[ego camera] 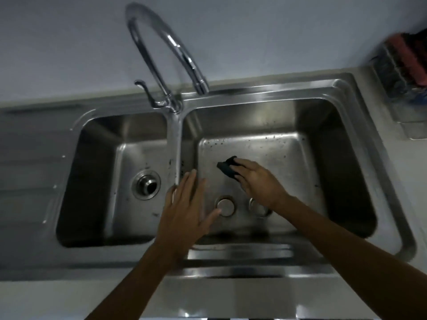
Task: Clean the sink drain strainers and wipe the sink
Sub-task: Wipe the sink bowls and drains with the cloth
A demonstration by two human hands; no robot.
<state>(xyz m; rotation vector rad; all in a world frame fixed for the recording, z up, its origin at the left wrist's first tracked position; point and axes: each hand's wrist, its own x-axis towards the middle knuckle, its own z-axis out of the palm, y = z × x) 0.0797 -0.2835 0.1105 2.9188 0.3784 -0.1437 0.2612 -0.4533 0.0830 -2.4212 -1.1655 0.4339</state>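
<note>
We see a stainless steel double-bowl sink from above, with a tall curved chrome tap rising behind the ridge between the bowls. The right hand curls its fingers over a small dark scrubbing sponge and holds it low at the floor of the right bowl, which is dotted with dark specks. The left hand is spread flat with straight fingers and grips nothing; it is over the near end of the ridge, thumb beside a round metal strainer on the right bowl's floor. A second round metal piece lies just beside it, half hidden by the right wrist. The left bowl shows an open ringed drain.
</note>
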